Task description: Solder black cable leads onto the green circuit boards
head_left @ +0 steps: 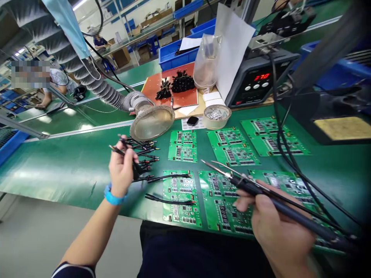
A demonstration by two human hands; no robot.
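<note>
Wires first: the left hand point(121, 170) is up at the nine o'clock side of the desk point(66, 166), fingers pinching a black lead point(117, 150) just clear of the wire bundle point(143, 156), which lies at the hand's three o'clock. Right hand point(278, 227) is down at five o'clock, fingers wrapped tight round the soldering iron point(255, 189), its tip slanting toward ten o'clock above the near circuit boards point(181, 197). Loose leads point(169, 200) lie across the leftmost board. At the bundle's twelve o'clock sits the fume hood point(152, 122). The solder station point(256, 79), at one o'clock, reads 370.
</note>
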